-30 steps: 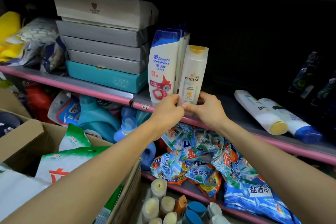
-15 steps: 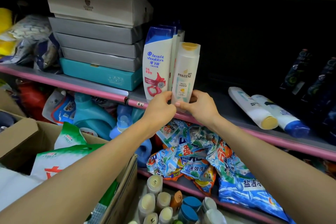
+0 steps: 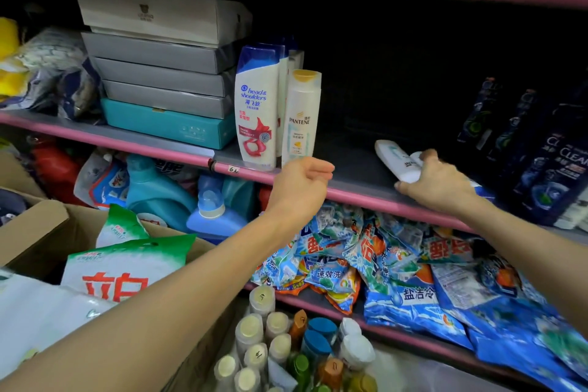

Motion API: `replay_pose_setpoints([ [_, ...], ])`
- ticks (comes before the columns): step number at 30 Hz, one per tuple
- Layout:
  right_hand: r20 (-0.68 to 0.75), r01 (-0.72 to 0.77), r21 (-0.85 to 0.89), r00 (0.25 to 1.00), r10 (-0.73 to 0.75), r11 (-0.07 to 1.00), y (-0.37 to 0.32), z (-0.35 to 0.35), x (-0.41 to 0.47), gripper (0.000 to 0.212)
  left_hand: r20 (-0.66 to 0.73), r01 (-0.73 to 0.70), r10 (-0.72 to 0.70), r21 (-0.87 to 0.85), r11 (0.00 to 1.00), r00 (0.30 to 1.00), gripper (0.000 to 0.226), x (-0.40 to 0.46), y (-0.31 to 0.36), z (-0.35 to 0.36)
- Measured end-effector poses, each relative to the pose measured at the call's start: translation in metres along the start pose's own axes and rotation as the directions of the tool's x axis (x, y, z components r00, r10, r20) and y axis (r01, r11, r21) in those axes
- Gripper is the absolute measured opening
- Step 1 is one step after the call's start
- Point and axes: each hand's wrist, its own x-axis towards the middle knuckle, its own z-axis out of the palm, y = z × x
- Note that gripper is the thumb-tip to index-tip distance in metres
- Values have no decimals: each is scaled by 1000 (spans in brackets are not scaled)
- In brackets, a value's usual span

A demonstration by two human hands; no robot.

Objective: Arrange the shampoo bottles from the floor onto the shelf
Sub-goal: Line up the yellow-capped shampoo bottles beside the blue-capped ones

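A white Pantene bottle with a yellow cap stands upright on the pink-edged shelf, right beside a row of Head & Shoulders bottles. Just below the Pantene bottle, my left hand hovers at the shelf edge with loosely curled fingers and holds nothing. Further right, my right hand grips a white bottle lying on its side on the shelf. It partly hides a second lying bottle with a blue cap. Several more bottles stand on the floor below.
Stacked grey and teal boxes fill the shelf's left part. Dark Clear bottles stand at the right. Bare shelf lies between the Pantene bottle and my right hand. Detergent bags crowd the lower shelf. A cardboard box sits at the left.
Both hands have let go of the Pantene bottle, which now stands alone. My right hand has moved right onto the lying white bottle. My left hand has dropped slightly.
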Motion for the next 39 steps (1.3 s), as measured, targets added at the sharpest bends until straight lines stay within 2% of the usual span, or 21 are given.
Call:
replay_pose_setpoints([
  [3, 41, -14, 112, 999, 9, 994, 2, 4, -3, 62, 60, -41, 40, 12, 999, 997, 29, -10, 4, 4],
  [8, -80, 21, 302, 997, 3, 953, 1, -6, -19, 47, 93, -120, 111, 103, 987, 990, 28, -25, 3, 3],
  [11, -79, 66, 447, 996, -34, 892, 3, -24, -46, 47, 83, -173, 160, 190, 966, 984, 34, -35, -1, 5],
  [14, -42, 108, 562, 994, -102, 820, 3, -44, -83, 41, 99, -303, 286, 331, 894, 953, 55, -44, -9, 6],
  [18, 88, 80, 755, 971, -222, 651, -10, -54, -140, 24, 142, -445, 447, 552, 705, 883, 80, -64, -29, -7],
  [20, 175, 60, 790, 931, -319, 610, -21, -42, -161, 21, 211, -436, 390, 583, 686, 896, 84, -76, -45, -18],
  [23, 214, 60, 797, 903, -372, 602, -24, -8, -179, 22, 308, -373, 223, 621, 689, 925, 61, -97, -75, -30],
  [24, 250, 9, 818, 895, -370, 575, -22, 6, -184, 22, 324, -365, 190, 655, 662, 927, 54, -104, -85, -34],
  [26, 418, -245, 868, 830, -369, 431, -13, 35, -193, 21, 345, -350, 132, 712, 609, 929, 47, -118, -106, -41],
  [28, 609, -583, 787, 688, -394, 200, -2, 60, -202, 31, 358, -338, 78, 755, 563, 930, 49, -129, -122, -44],
  [30, 694, -757, 653, 579, -428, 34, 9, 77, -208, 40, 377, -360, 74, 783, 506, 923, 53, -136, -131, -45],
  [32, 691, -788, 615, 555, -463, -26, 11, 85, -209, 41, 376, -392, 135, 786, 478, 917, 53, -137, -135, -46],
  [35, 657, -787, 613, 553, -512, -63, 5, 89, -208, 38, 342, -414, 234, 757, 505, 910, 49, -138, -133, -48],
  [39, 657, -795, 599, 554, -511, -91, 1, 91, -208, 36, 348, -460, 316, 783, 419, 882, 50, -136, -132, -51],
])
